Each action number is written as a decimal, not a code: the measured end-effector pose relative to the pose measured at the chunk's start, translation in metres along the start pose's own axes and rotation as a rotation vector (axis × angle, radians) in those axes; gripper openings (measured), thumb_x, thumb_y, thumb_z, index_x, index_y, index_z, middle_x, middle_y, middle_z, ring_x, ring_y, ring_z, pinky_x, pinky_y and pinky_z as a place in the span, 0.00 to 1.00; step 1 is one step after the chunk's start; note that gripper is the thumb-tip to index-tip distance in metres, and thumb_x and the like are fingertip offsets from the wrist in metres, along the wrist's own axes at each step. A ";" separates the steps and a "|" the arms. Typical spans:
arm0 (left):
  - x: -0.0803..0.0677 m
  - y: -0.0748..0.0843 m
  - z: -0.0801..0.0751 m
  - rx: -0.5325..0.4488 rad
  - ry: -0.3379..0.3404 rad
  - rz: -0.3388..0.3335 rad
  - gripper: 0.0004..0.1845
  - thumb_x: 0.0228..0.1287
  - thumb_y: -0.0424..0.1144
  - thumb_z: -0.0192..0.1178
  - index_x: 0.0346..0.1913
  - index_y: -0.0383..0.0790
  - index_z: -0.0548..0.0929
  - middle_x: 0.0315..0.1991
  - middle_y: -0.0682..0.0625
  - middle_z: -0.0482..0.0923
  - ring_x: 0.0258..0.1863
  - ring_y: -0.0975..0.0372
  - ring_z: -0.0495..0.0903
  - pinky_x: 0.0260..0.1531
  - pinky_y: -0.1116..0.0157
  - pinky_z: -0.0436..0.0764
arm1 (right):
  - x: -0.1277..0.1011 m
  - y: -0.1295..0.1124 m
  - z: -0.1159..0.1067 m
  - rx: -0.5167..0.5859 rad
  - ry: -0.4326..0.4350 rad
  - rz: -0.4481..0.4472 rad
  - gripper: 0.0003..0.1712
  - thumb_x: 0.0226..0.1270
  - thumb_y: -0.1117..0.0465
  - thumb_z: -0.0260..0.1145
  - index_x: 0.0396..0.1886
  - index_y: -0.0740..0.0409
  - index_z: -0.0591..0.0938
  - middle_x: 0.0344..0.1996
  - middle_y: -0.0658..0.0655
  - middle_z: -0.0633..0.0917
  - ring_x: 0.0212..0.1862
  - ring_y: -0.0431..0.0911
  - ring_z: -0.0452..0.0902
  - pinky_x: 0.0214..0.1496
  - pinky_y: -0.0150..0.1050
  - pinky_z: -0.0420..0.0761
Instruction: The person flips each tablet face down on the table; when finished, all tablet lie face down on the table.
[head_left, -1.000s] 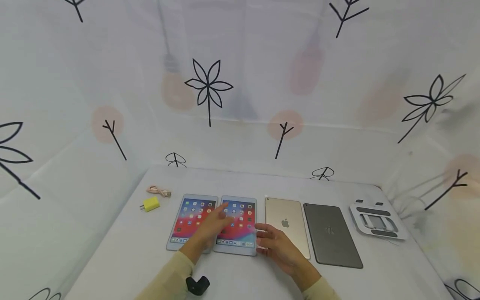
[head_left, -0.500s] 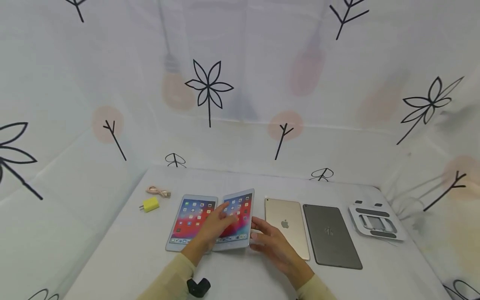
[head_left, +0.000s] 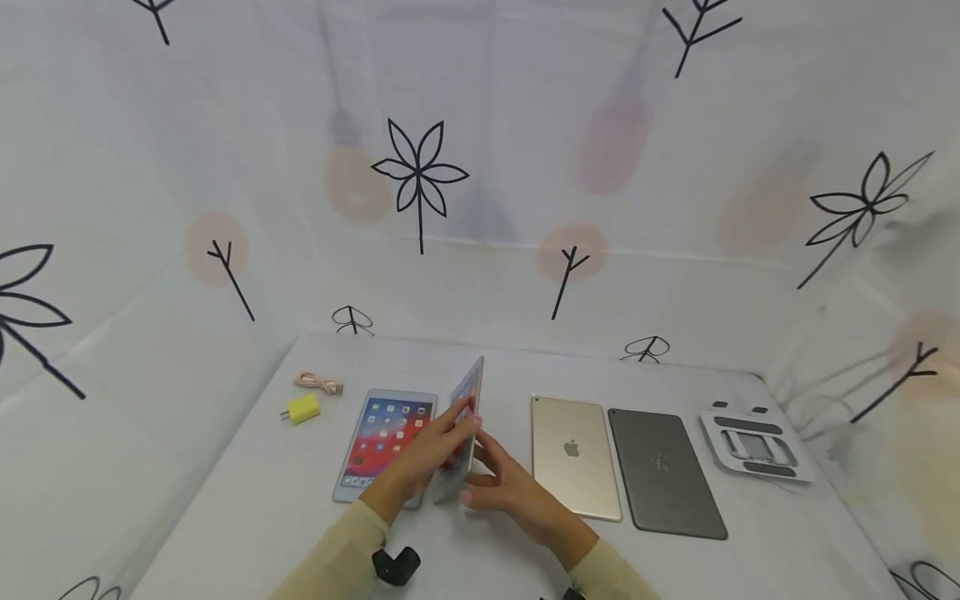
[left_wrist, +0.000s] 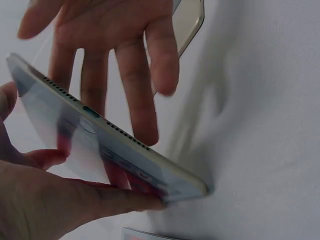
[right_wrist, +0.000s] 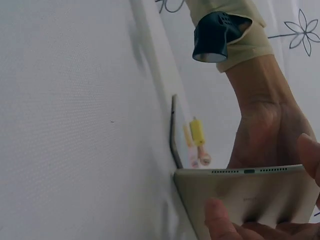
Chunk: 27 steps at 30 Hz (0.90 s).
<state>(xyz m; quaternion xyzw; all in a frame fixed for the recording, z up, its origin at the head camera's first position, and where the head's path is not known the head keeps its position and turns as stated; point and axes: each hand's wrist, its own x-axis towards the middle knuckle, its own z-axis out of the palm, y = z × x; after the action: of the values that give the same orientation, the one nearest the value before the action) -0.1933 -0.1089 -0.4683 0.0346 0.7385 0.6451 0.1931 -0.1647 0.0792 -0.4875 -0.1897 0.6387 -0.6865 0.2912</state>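
Observation:
A white-framed tablet (head_left: pixel 468 386) with its screen lit stands steeply tilted up on its left edge, between both hands. My left hand (head_left: pixel 423 454) lies along the screen side, fingers against the glass. Behind it my right hand (head_left: pixel 517 492) reaches the back cover with extended fingers. The left wrist view shows the home button end of the tablet (left_wrist: pixel 95 137), with the right hand's fingers (left_wrist: pixel 135 100) spread behind it. In the right wrist view its plain silvery back (right_wrist: pixel 240 192) faces the camera. To its left a second lit tablet (head_left: pixel 378 429) lies screen up.
Right of the hands lie a gold tablet (head_left: pixel 581 467) and a dark grey one (head_left: pixel 667 475), both face down. A white folded stand (head_left: pixel 750 442) is at far right. Far left are a yellow charger plug (head_left: pixel 302 408) and a pink cable (head_left: pixel 318 383).
The tablet between the hands has swung from flat to nearly upright, its right edge rising. My right hand has followed leftward; my left hand has stayed nearly in place.

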 end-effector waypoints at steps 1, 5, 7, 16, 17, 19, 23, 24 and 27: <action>0.001 0.000 0.000 0.002 -0.006 0.013 0.41 0.59 0.68 0.55 0.74 0.66 0.56 0.71 0.45 0.59 0.63 0.47 0.65 0.58 0.39 0.68 | 0.001 0.000 0.001 -0.007 -0.003 -0.010 0.52 0.64 0.57 0.67 0.77 0.37 0.45 0.76 0.58 0.50 0.69 0.61 0.60 0.64 0.50 0.72; 0.001 0.001 -0.001 0.001 0.006 0.036 0.39 0.60 0.66 0.56 0.73 0.69 0.57 0.66 0.45 0.65 0.60 0.50 0.69 0.55 0.44 0.73 | 0.003 -0.002 0.001 -0.086 0.007 -0.044 0.51 0.65 0.56 0.67 0.77 0.38 0.44 0.75 0.57 0.53 0.71 0.61 0.56 0.65 0.52 0.70; 0.000 0.003 -0.001 0.006 0.011 0.051 0.37 0.62 0.64 0.56 0.73 0.69 0.57 0.67 0.45 0.65 0.60 0.51 0.69 0.54 0.46 0.74 | 0.002 -0.003 0.001 -0.145 0.031 -0.053 0.50 0.65 0.55 0.67 0.77 0.35 0.46 0.75 0.53 0.56 0.72 0.58 0.56 0.65 0.53 0.70; -0.002 0.008 0.000 -0.018 0.041 0.094 0.34 0.66 0.59 0.56 0.72 0.71 0.57 0.62 0.45 0.71 0.56 0.52 0.73 0.51 0.48 0.78 | -0.002 -0.011 0.001 -0.417 0.114 -0.134 0.45 0.63 0.51 0.68 0.74 0.29 0.55 0.71 0.41 0.62 0.72 0.49 0.57 0.63 0.57 0.70; -0.003 0.009 0.000 -0.028 0.049 0.099 0.33 0.66 0.58 0.56 0.73 0.70 0.57 0.62 0.45 0.71 0.56 0.51 0.73 0.51 0.47 0.78 | -0.002 -0.011 0.001 -0.439 0.127 -0.134 0.45 0.62 0.50 0.69 0.74 0.28 0.56 0.71 0.40 0.62 0.72 0.48 0.57 0.63 0.57 0.70; -0.003 0.010 0.001 -0.051 0.062 0.116 0.33 0.67 0.55 0.55 0.73 0.69 0.57 0.63 0.44 0.70 0.56 0.49 0.73 0.54 0.44 0.75 | -0.003 -0.012 0.001 -0.470 0.149 -0.131 0.44 0.61 0.49 0.69 0.73 0.29 0.58 0.71 0.40 0.63 0.72 0.49 0.57 0.63 0.58 0.70; -0.004 0.012 0.001 -0.091 0.112 0.171 0.32 0.69 0.46 0.53 0.74 0.66 0.57 0.66 0.44 0.67 0.62 0.45 0.70 0.57 0.40 0.70 | -0.005 -0.013 -0.003 -0.580 0.194 -0.168 0.42 0.60 0.50 0.70 0.73 0.36 0.62 0.71 0.43 0.63 0.71 0.50 0.58 0.61 0.60 0.71; -0.004 0.012 0.001 -0.100 0.130 0.187 0.32 0.70 0.44 0.52 0.74 0.65 0.57 0.66 0.44 0.69 0.62 0.45 0.70 0.57 0.41 0.70 | -0.006 -0.013 -0.006 -0.619 0.209 -0.186 0.41 0.60 0.50 0.70 0.73 0.39 0.63 0.71 0.44 0.63 0.71 0.51 0.58 0.61 0.60 0.71; -0.002 0.011 0.000 -0.162 0.174 0.211 0.31 0.70 0.40 0.52 0.74 0.60 0.59 0.57 0.41 0.77 0.53 0.51 0.78 0.51 0.52 0.80 | -0.009 -0.010 -0.015 -0.706 0.280 -0.220 0.43 0.59 0.51 0.71 0.73 0.44 0.64 0.73 0.48 0.61 0.72 0.53 0.56 0.62 0.59 0.70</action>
<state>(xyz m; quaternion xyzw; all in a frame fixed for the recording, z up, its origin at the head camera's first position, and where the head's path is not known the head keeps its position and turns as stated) -0.1935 -0.1074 -0.4571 0.0405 0.6901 0.7200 0.0619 -0.1687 0.0968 -0.4781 -0.2498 0.8450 -0.4709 0.0428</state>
